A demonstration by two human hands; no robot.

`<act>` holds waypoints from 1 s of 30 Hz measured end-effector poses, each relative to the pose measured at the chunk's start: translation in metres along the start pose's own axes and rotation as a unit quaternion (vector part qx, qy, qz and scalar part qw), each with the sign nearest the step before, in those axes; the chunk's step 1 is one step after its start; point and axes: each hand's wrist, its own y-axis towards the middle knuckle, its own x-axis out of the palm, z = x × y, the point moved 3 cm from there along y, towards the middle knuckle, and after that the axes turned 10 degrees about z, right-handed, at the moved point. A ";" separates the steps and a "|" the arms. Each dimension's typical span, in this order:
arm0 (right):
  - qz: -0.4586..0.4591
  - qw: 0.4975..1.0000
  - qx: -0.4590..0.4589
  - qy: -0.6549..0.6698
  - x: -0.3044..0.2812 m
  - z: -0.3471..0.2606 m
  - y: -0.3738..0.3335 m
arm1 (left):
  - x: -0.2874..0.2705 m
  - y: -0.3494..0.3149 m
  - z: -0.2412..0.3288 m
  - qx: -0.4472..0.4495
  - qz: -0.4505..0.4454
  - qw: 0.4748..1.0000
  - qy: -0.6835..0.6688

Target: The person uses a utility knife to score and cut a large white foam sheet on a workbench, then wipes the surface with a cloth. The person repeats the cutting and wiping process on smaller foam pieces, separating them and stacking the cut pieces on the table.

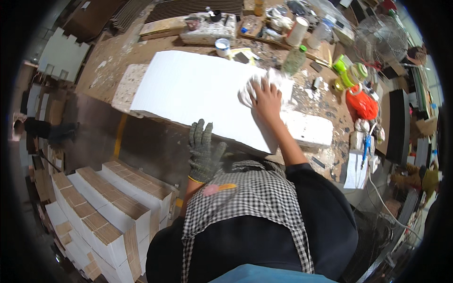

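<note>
Head view: right hand [268, 101], bare, fingers bent and clamped on a bunched white cloth [245, 93], well apart from the left. White panel [188, 89], large, curved-edged, lying beneath the cloth and beyond the left hand [201, 146]. Left hand gloved in grey, fingers extended and holding nothing, at the panel's near edge; contact cannot be told. Green-capped bottle [295, 61], just beyond the right hand. Orange-red bag [363, 104], to that hand's right. Stacked white pieces [115, 250], to the left hand's lower left.
</note>
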 end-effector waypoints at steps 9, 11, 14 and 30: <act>-0.066 0.941 -0.129 0.306 -0.019 -0.116 -0.011 | -0.027 0.014 -0.097 -0.086 0.156 0.983 0.051; -0.088 0.935 -0.259 0.227 0.008 -0.131 -0.001 | -0.030 0.007 -0.112 -0.094 0.152 0.983 0.038; -0.105 0.965 -0.229 0.075 0.064 -0.089 0.046 | -0.035 -0.009 -0.126 -0.110 0.140 0.984 0.019; -0.076 0.962 -0.233 0.117 0.077 -0.142 0.075 | -0.048 -0.037 -0.163 -0.199 0.151 0.968 -0.026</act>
